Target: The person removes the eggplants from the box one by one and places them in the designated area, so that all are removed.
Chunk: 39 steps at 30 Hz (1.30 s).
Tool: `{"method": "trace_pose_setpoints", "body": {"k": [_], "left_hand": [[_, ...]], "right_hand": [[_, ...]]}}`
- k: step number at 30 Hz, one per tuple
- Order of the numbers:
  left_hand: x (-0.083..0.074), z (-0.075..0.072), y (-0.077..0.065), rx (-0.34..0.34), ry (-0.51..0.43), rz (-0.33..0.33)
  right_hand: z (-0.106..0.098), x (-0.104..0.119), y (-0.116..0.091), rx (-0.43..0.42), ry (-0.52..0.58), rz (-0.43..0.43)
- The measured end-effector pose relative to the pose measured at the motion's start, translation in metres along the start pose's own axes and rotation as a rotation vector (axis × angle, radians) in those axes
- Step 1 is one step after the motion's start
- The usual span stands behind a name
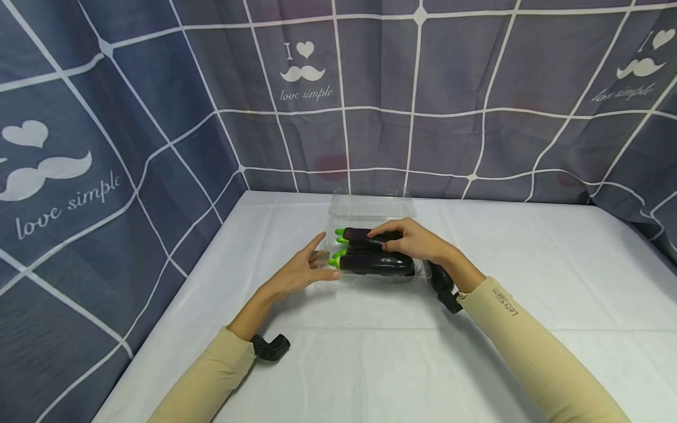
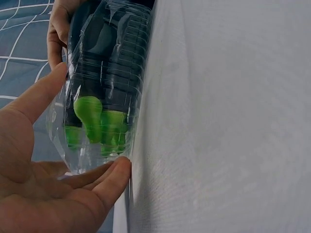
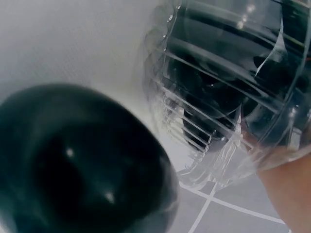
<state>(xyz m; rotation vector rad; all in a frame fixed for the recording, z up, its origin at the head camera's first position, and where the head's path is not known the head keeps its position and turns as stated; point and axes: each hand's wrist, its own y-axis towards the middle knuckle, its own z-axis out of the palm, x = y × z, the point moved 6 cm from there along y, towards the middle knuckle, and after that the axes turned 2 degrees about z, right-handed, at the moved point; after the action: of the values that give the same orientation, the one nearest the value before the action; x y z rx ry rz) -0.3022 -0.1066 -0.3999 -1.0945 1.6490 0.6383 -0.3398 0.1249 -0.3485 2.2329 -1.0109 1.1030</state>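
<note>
Several dark purple eggplants (image 1: 376, 263) with green stem ends lie side by side in a clear plastic clamshell box (image 1: 372, 207), its lid tipped back. From above, my right hand (image 1: 418, 239) holds an eggplant toward the back of the box, fingers and thumb bent over its body. My left hand (image 1: 298, 271) is at the box's left end, by the stems, with thumb and forefinger spread. In the left wrist view, its fingertips (image 2: 124, 167) are right at the ribbed plastic. The box wall covers part of my right hand in the right wrist view.
Another eggplant (image 1: 441, 277) lies outside the box, below my right wrist, and looms large in the right wrist view. A white cloth covers the table (image 1: 365, 352). Behind and to the left hangs a grey-blue curtain (image 1: 381, 141) with white lines.
</note>
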Motion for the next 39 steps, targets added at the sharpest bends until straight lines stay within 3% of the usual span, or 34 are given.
{"method": "trace_pose_setpoints", "body": {"k": [9, 20, 30, 39], "left_hand": [[-0.001, 0.001, 0.0, -0.006, 0.012, -0.002], [-0.001, 0.0, 0.001, -0.009, 0.014, 0.003], [0.0, 0.0, 0.001, -0.005, 0.001, 0.009], [0.001, 0.0, 0.001, -0.01, 0.006, 0.01]], "right_hand": [[0.0, 0.005, -0.002, -0.035, 0.002, -0.024], [-0.014, 0.011, -0.008, -0.169, -0.047, -0.046], [-0.02, 0.007, -0.016, -0.209, -0.069, 0.011], [-0.027, 0.009, -0.023, -0.265, -0.089, 0.003]]}}
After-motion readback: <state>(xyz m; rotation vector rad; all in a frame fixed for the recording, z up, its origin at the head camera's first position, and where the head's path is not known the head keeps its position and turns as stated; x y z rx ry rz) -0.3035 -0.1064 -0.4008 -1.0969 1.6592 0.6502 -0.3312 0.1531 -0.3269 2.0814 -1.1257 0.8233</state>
